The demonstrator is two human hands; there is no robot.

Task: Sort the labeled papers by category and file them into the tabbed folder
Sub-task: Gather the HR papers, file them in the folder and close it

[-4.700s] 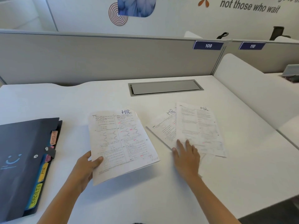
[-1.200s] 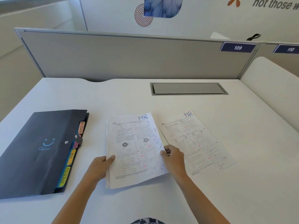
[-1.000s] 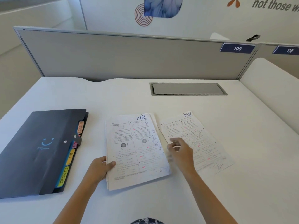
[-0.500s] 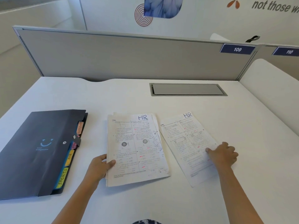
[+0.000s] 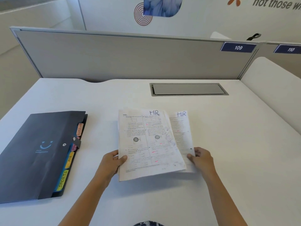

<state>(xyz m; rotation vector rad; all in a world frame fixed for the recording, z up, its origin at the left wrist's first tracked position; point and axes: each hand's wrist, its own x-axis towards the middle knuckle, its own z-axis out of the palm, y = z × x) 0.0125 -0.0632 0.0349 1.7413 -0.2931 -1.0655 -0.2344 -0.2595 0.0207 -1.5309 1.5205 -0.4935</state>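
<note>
A stack of printed papers marked "HR" point(image 5: 146, 144) is lifted slightly off the white desk at the centre. My left hand point(image 5: 112, 162) grips its lower left edge, thumb on top. My right hand point(image 5: 200, 158) pinches the lower right edge of another "HR" sheet point(image 5: 180, 128), which is tucked partly under the stack's right side. The dark tabbed folder point(image 5: 37, 154) lies shut at the left, with coloured tabs reading ADMIN, HR and SPORTS point(image 5: 70, 159) showing along its right edge.
A grey cable hatch point(image 5: 189, 89) is set into the desk behind the papers. A grey partition point(image 5: 130, 57) closes the back, and a white side panel point(image 5: 273, 88) rises at the right. The desk's left edge runs behind the folder.
My right hand took the separate HR sheet from the right and brought it left against the stack. The stack has risen a little in my left hand.
</note>
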